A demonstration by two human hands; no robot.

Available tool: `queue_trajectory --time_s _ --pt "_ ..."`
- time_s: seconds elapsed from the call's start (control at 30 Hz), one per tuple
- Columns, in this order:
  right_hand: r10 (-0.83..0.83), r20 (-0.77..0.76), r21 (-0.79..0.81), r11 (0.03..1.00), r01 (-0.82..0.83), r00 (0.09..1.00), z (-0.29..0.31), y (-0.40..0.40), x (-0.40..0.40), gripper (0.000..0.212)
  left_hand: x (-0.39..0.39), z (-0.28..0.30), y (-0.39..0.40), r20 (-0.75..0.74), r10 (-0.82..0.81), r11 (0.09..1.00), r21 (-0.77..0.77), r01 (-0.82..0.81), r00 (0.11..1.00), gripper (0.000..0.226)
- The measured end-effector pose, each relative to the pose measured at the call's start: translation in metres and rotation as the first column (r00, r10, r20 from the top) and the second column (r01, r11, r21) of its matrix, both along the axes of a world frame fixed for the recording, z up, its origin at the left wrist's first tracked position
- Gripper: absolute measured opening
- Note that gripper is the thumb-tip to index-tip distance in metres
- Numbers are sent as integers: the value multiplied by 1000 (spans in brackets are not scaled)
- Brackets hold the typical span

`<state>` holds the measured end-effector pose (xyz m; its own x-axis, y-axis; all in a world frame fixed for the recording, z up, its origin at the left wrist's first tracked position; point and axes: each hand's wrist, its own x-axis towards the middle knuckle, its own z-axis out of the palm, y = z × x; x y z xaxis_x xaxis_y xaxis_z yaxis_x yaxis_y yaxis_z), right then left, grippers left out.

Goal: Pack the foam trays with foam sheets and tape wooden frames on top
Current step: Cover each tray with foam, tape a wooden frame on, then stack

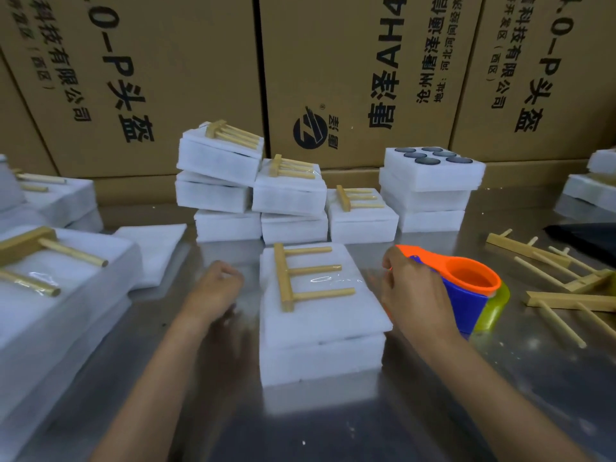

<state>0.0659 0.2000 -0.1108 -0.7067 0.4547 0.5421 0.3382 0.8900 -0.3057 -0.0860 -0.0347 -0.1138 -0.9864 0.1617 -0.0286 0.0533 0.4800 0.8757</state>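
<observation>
A white foam tray covered by a foam sheet stands on the metal table before me. A wooden frame with three pegs lies on top, and a strip of clear tape crosses its pegs. My right hand grips an orange and blue tape dispenser just right of the tray. My left hand hovers left of the tray with loosely curled fingers, holding nothing.
Finished foam packs with taped frames are stacked behind, next to an uncovered tray stack showing dark round parts. Loose wooden frames lie at right, a spare foam sheet and more packs at left. Cardboard boxes wall the back.
</observation>
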Motion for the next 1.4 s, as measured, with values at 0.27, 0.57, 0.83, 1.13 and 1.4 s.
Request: queue_trajectory --time_s 0.27,0.57,0.83,1.13,1.4 --pt "170 241 -165 977 -132 955 -20 -5 -6 4 8 5 -4 184 -249 954 -124 274 951 8" --pt "237 69 -340 919 -200 969 -39 -14 -7 7 13 0 3 81 -283 955 -73 288 956 4" --pt "73 -484 -765 449 -462 872 -21 -50 -22 26 12 25 -7 46 -280 898 366 244 959 10" --pt "-4 -635 -668 505 -547 772 -12 -80 -49 26 10 19 -19 203 -563 508 850 141 801 44" --pt "-112 -602 -753 410 -515 790 -21 -63 -51 16 7 4 -5 275 -509 565 822 75 816 45"
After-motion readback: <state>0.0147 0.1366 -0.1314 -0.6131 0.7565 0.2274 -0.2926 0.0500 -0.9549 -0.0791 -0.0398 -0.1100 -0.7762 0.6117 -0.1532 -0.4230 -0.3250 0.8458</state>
